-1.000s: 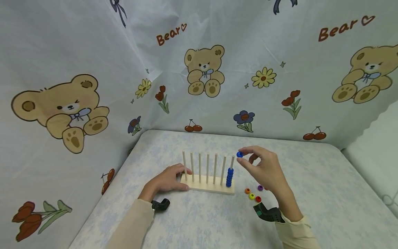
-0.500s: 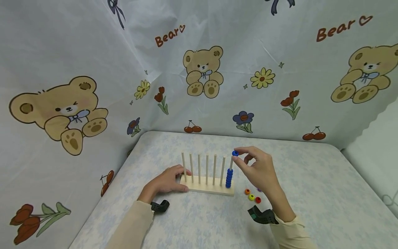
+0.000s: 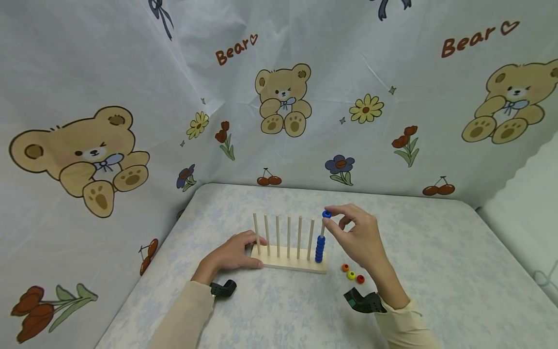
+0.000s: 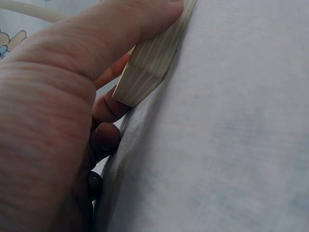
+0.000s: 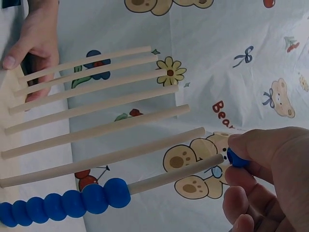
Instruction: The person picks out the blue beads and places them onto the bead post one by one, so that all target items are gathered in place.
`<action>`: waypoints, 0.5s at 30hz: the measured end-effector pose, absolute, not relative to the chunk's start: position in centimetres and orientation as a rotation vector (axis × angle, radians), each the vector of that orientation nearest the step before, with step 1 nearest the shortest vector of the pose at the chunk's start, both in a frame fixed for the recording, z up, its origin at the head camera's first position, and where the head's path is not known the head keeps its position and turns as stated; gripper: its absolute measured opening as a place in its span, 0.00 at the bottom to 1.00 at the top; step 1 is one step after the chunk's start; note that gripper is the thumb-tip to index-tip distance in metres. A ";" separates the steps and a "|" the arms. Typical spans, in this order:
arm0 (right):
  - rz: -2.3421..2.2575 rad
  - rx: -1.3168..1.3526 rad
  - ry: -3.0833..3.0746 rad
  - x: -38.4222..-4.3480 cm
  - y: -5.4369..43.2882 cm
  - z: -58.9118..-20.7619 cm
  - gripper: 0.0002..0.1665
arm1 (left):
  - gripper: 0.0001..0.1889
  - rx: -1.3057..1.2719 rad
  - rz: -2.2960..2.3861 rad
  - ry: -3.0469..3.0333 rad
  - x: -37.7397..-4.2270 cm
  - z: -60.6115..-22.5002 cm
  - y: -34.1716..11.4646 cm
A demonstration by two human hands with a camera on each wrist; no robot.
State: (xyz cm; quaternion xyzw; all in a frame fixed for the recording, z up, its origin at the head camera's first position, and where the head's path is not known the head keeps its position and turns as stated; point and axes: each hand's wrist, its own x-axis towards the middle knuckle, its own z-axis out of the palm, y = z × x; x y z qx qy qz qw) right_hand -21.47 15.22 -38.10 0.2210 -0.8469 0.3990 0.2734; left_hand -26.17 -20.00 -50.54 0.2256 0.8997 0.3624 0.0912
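A wooden peg rack (image 3: 289, 262) with a row of upright pegs stands on the table. Its rightmost peg carries a stack of several blue beads (image 3: 320, 249); the other pegs are bare. My left hand (image 3: 234, 252) grips the rack's left end, thumb along the front edge and fingers behind, and the left wrist view shows the wooden base (image 4: 149, 63) in that grip. Between thumb and forefinger my right hand (image 3: 356, 235) pinches one blue bead (image 5: 236, 158), held at the tip of the rightmost peg (image 5: 178, 175). Whether the peg's tip is inside the bead's hole I cannot tell.
Right of the rack, an orange bead (image 3: 345, 267), a yellow bead (image 3: 351, 275) and a red bead (image 3: 360, 279) lie on the table (image 3: 287, 310). Behind the table hangs a bear-print cloth (image 3: 244, 106).
My right hand has moved left with the blue bead, from beside the rightmost peg to its tip. My left hand keeps its grip on the rack.
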 end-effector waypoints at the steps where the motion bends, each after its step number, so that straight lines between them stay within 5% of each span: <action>1: 1.074 0.589 -2.279 -21.5 15.2 -38.1 0.15 | 0.29 0.670 1.066 2.681 -26.2 -50.6 -20.0; 15: 1.055 0.559 -2.312 -21.5 15.1 -38.3 0.14 | 0.28 0.673 1.098 2.656 -26.1 -50.4 -20.0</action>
